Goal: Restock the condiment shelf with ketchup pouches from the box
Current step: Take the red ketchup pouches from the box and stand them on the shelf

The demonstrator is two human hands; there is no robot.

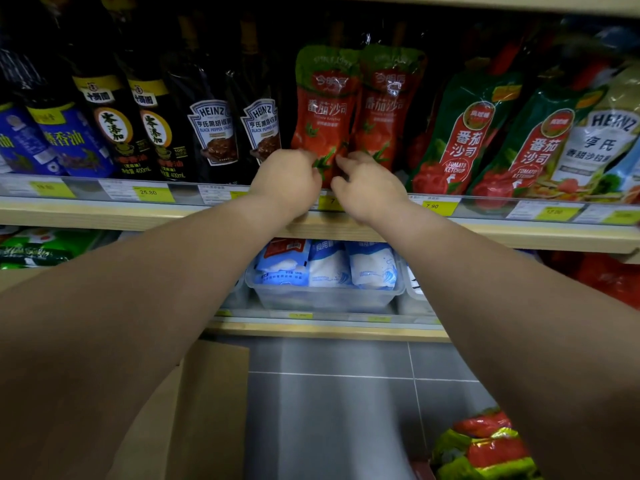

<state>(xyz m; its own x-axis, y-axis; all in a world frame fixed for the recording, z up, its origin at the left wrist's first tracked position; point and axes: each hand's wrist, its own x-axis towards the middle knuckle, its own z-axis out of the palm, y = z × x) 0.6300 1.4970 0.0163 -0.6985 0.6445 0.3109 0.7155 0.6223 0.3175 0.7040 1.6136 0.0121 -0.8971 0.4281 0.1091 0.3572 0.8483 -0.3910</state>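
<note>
ketchup pouches (325, 109) (two, upright) gripped low by left hand (285, 178) and right hand (367, 185).

The shelf row is packed tight. Two red pouches (388, 105) stand side by side, with black pouches (263, 129) close on the left and green pouches (464, 133) leaning in on the right, so no hand slips between. A clear rail (156, 194) along the near edge bars the way in low, and entry is over it. The left hand (285, 183) and right hand (367, 188) fill that spot, both pinching the foot of the left red pouch (325, 109). Above the pouch tops, dark room shows under the upper shelf (519, 3). Below, bare floor (329, 393) lies open between the box (207, 393) and a pouch pile (485, 445).
</note>
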